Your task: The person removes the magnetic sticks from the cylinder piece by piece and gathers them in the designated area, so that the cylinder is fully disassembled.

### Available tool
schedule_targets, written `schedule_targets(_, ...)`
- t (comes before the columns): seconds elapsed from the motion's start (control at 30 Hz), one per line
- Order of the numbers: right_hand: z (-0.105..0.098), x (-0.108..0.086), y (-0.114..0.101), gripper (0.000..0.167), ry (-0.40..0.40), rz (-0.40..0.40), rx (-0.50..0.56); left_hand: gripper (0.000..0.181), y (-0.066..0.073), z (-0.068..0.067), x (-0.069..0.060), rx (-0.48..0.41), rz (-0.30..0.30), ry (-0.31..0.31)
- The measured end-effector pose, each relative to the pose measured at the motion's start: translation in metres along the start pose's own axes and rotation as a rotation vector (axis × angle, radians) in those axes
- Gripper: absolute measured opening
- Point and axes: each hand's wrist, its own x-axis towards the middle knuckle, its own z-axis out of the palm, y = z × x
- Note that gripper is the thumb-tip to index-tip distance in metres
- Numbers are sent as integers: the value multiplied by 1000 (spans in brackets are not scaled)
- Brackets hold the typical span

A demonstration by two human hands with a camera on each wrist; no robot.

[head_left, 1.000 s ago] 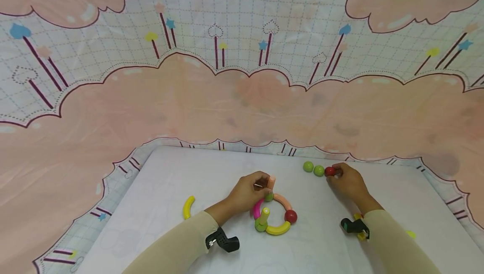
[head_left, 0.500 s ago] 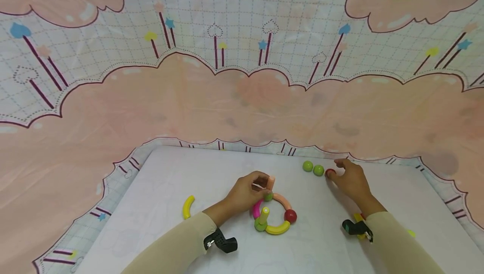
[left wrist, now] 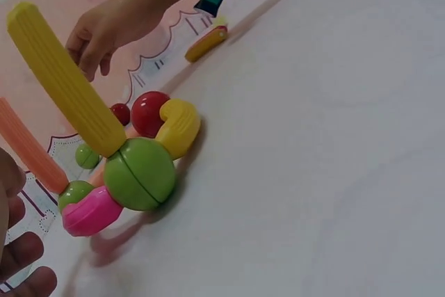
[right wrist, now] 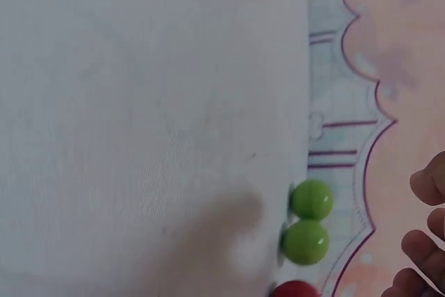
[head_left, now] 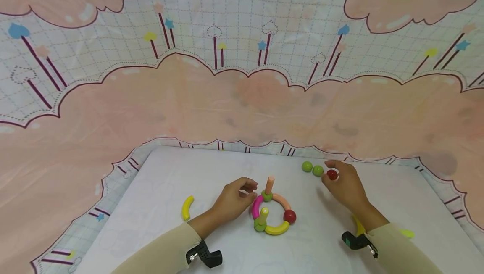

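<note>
A ring of toy pieces [head_left: 277, 228] lies on the white table: curved yellow, orange and pink bars joined by green balls and a red ball. A yellow stick [left wrist: 66, 78] and an orange stick [head_left: 269, 185] rise from the green balls. My left hand [head_left: 234, 200] is just left of the ring, holding nothing, its fingers loosely bent near the pink bar [left wrist: 92, 211]. My right hand [head_left: 348, 185] hovers with thumb and fingers apart above a loose red ball [head_left: 332, 175]; the right wrist view shows that ball apart from the fingers [right wrist: 423, 252].
Two green balls [head_left: 312, 169] sit left of the loose red ball near the table's back edge. A curved yellow bar [head_left: 187, 208] lies left of the left hand. More yellow pieces [head_left: 407, 233] lie by the right forearm, partly hidden. A patterned cloth stands behind the table.
My left hand has let go of the ring by the orange stick and drawn back left. My right hand has let go of the red ball and shifted slightly; the ball now lies apart from the green balls.
</note>
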Motion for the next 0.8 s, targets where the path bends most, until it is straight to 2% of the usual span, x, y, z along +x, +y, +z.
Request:
schedule_targets(0.2, 2, -14, -26, 41, 12, -94, 1, 22, -1, -5, -16, 14, -1, -39)
schedule_targets(0.37, 6, -26, -46, 41, 8, -133, 5, 22, -3, -5, -26, 25, 35, -62)
schedule_targets(0.5, 9, -35, -59, 41, 2, -194, 46, 21, -5, -5, -31, 47, 50, -76)
schedule_targets(0.63, 13, -45, -71, 42, -42, -240, 55, 23, -6, -5, -37, 65, 59, -97)
schedule_targets(0.8, 19, -57, -87, 44, -167, -282, 54, 28, -6, -2, -42, 76, 73, -109)
